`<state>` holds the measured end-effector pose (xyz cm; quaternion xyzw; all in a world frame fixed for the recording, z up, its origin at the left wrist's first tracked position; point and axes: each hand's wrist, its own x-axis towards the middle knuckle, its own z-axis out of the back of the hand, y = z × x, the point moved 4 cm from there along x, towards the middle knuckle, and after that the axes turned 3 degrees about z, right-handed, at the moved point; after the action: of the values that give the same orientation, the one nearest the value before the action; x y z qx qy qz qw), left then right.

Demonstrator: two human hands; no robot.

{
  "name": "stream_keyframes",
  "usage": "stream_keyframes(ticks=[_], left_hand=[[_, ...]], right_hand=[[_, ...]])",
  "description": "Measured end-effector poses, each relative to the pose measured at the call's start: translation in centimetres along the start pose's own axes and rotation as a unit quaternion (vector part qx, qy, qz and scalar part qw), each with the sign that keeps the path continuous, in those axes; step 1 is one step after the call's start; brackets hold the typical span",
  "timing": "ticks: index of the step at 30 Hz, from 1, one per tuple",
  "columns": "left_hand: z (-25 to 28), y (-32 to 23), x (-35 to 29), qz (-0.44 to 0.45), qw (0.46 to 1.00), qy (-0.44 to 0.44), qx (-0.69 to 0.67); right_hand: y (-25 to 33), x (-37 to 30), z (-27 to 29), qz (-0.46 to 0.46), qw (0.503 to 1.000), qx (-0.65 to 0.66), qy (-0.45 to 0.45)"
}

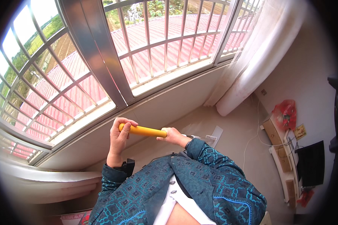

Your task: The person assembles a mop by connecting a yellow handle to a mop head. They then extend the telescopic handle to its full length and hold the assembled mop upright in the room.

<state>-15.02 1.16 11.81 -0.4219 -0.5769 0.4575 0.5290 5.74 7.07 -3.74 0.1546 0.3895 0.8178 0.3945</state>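
A smooth yellow tube-like rod [145, 131] is held out in front of my chest, nearly level and dipping slightly toward the right. My left hand [120, 135] is closed around its left end, with the thumb and fingers on the rounded tip. Closed on the other end is my right hand [172, 135], its fingers wrapped around the rod. The middle of the rod shows between the two hands. What kind of thing the rod is, I cannot tell. A dark band or device [130, 167] sits at my left wrist.
Ahead is a metal-framed window [97, 56] with bars, its low wall [169, 99] beneath. A white curtain [248, 78] hangs at right, another [52, 183] at left. Farther right stand a TV cabinet [283, 161], a black screen [311, 163] and a red bag [285, 114].
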Motion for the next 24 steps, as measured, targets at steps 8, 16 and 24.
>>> stream_keyframes(ticks=[8, 16, 24], left_hand=[[-1.7, 2.5, 1.8, 0.027, 0.999, 0.019, -0.040], [-10.3, 8.5, 2.0, 0.112, 0.985, 0.095, -0.087], [-19.9, 13.4, 1.0, 0.211, 0.939, 0.236, -0.137]], right_hand=[[-2.0, -0.3, 1.6, -0.050, 0.999, -0.014, 0.007], [-10.7, -5.5, 4.8, -0.131, 0.990, -0.057, 0.006], [-19.2, -13.3, 8.0, -0.285, 0.956, -0.064, -0.035]])
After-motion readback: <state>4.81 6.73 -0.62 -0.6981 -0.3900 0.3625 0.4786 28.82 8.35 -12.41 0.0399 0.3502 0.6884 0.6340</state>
